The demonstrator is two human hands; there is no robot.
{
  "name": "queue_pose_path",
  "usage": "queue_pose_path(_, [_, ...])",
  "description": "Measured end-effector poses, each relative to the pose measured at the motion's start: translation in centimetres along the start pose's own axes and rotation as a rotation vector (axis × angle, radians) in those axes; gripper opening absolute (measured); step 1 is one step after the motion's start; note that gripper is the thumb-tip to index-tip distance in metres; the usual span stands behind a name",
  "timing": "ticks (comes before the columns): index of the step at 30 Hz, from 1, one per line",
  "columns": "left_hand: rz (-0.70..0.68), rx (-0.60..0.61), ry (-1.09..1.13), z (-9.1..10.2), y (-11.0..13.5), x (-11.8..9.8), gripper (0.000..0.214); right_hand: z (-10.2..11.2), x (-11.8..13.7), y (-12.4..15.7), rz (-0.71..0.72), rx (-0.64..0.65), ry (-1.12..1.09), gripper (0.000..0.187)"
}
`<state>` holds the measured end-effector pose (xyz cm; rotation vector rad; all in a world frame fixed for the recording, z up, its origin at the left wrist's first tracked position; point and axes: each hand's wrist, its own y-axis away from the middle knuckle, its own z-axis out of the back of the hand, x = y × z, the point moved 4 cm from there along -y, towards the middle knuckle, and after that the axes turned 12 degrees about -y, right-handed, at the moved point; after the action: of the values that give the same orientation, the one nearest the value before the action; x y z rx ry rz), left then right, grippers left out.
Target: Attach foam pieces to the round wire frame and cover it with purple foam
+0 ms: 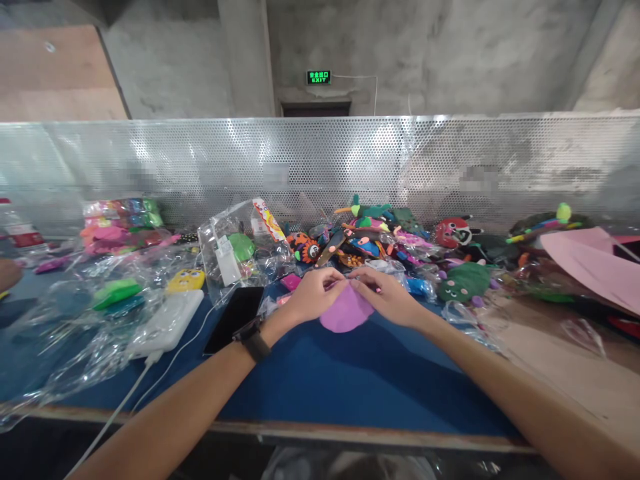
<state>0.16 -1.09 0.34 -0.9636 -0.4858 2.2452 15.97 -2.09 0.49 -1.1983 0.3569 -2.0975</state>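
A flat, rounded purple piece [347,312], which looks like soft modelling clay, hangs over the blue table between my hands. My left hand [319,292] pinches its upper edge from the left, and a dark watch is on that wrist. From the right, the thumb and fingers of my right hand [384,293] close on the same edge, almost touching the left fingertips. Fingers cover the top of the piece. Just beyond my hands lies a heap of colourful clay figures [367,243].
Left of my hands are a black phone [235,319], a white power bank [170,320] with a cable, and clear plastic bags [65,347]. A green clay figure [465,283] and pink sheets [595,260] lie right. A perforated metal screen [225,157] runs behind. Another person's hand [9,273] shows far left.
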Motion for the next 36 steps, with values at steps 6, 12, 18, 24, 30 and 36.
queue_pose_path(6, [-0.013, 0.017, -0.047, 0.2, 0.0, -0.1, 0.026, 0.0, 0.2, 0.0, -0.006, 0.013, -0.019, 0.024])
queue_pose_path(12, [-0.002, 0.037, -0.091, 0.1, 0.1, -0.1, 0.022, 0.1, 0.0, 0.1, -0.031, -0.005, -0.034, 0.027])
queue_pose_path(18, [-0.030, 0.036, -0.064, 0.1, 0.1, -0.1, 0.026, 0.2, 0.1, 0.0, -0.009, 0.012, -0.011, 0.033])
queue_pose_path(24, [0.006, 0.077, -0.006, -0.1, 0.0, -0.1, 0.033, 0.4, -0.7, -0.2, -0.021, 0.009, 0.006, 0.040])
queue_pose_path(30, [0.078, 0.045, 0.122, -0.2, -0.4, 0.7, 0.033, 0.4, -1.0, -0.3, -0.069, 0.014, -0.113, 0.040])
queue_pose_path(36, [0.117, 0.003, 0.162, -0.2, -0.6, 1.5, 0.032, 0.4, -0.8, -0.1, -0.058, 0.032, -0.100, 0.042])
